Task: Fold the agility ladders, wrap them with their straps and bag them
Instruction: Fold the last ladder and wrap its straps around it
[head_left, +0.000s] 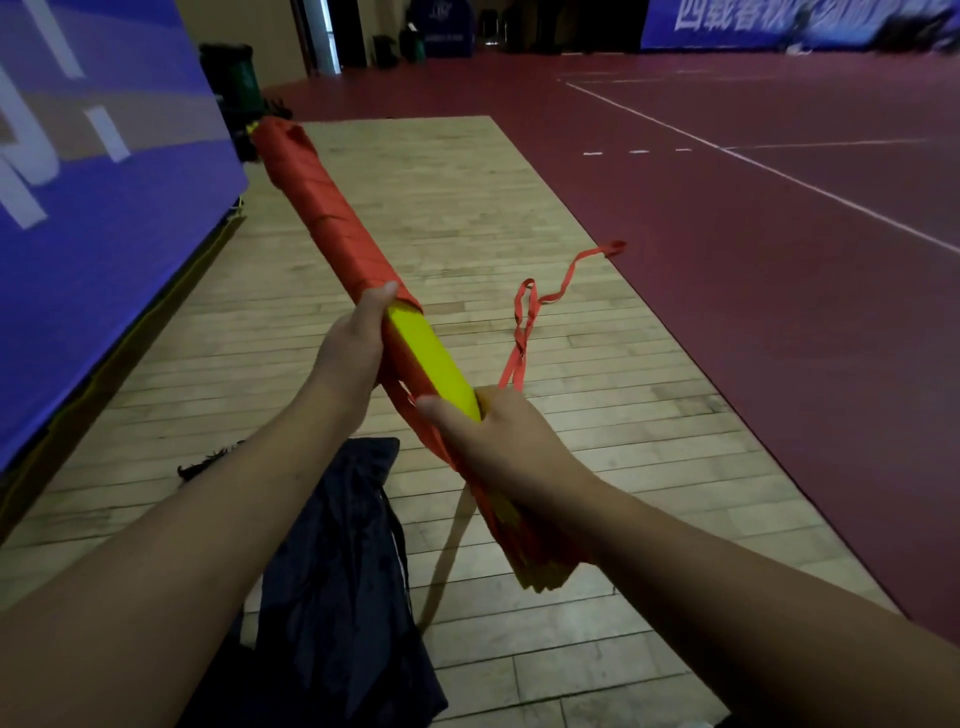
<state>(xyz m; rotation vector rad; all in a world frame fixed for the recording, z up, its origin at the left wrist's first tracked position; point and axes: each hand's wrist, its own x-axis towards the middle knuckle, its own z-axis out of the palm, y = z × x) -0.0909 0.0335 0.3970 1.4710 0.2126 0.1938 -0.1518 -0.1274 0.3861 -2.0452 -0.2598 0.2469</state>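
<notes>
A folded agility ladder (431, 353), a bundle of yellow rungs, points away from me in the air. Red strap (332, 208) is wound tightly around its far half; the near yellow part is bare. My left hand (358, 343) grips the bundle at the edge of the wrapping. My right hand (483, 436) grips the near part, thumb across the yellow rungs. A loose red strap tail (530, 322) trails from my right hand out to the right. A dark drawstring bag (337, 545) lies on the floor below my arms.
I am over a wooden floor strip (467, 208) bordered on the right by dark red court flooring (779, 260) with white lines. A blue banner wall (93, 208) stands close on the left. A green bin (234, 78) sits at the far left.
</notes>
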